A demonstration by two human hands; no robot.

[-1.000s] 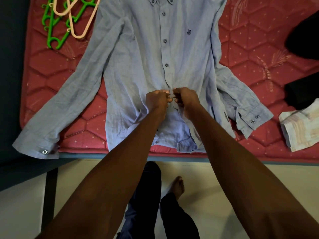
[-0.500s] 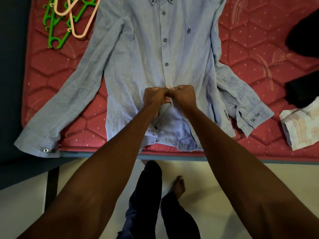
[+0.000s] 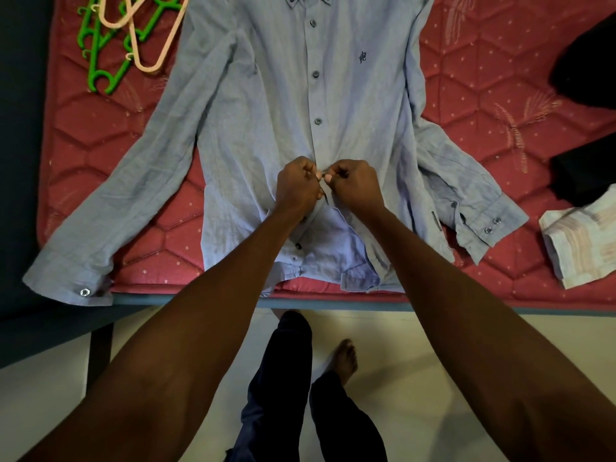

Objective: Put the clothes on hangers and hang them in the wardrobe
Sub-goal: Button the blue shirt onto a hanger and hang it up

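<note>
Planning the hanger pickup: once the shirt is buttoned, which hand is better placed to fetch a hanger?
Probably the left hand: the hangers lie at the mattress's far left corner, on its side of the shirt. The right hand would cross over.

Both arms bare all the way up, no sleeves, no watch or rings afaict. Left hand (image 3: 297, 190) and right hand (image 3: 357, 185) bare too. Dark navy trousers (image 3: 283, 388), long & loose-ish, and a bare foot (image 3: 345, 360), no socks/shoes.
</note>
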